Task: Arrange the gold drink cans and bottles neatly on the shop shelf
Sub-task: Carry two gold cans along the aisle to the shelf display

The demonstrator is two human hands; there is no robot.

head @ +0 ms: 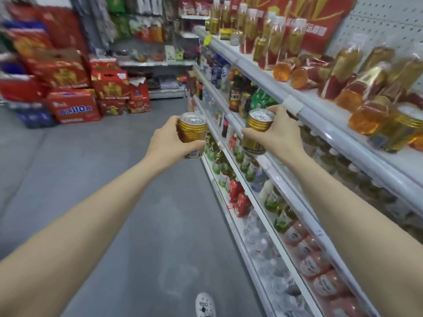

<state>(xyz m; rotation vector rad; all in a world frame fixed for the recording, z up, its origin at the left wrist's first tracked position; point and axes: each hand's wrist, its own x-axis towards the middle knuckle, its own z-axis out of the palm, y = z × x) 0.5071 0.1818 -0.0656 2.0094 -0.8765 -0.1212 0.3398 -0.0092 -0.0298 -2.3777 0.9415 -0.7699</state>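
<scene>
My left hand (168, 143) grips an upright gold drink can (192, 131) out over the aisle. My right hand (281, 133) grips a second gold can (258, 126), held just in front of the top shelf's white edge (320, 124). On that top shelf, gold bottles with red labels (274, 40) stand upright in a row at the far end. Nearer to me, several gold and orange bottles (357, 88) lie tipped over in a heap, with gold cans (405, 126) beside them at the right.
Lower shelves (251, 191) hold green, red and clear drink bottles. Stacked red cartons (73, 88) fill the aisle's far left. The grey floor (114, 202) runs between them. My white shoe (205, 305) shows at the bottom.
</scene>
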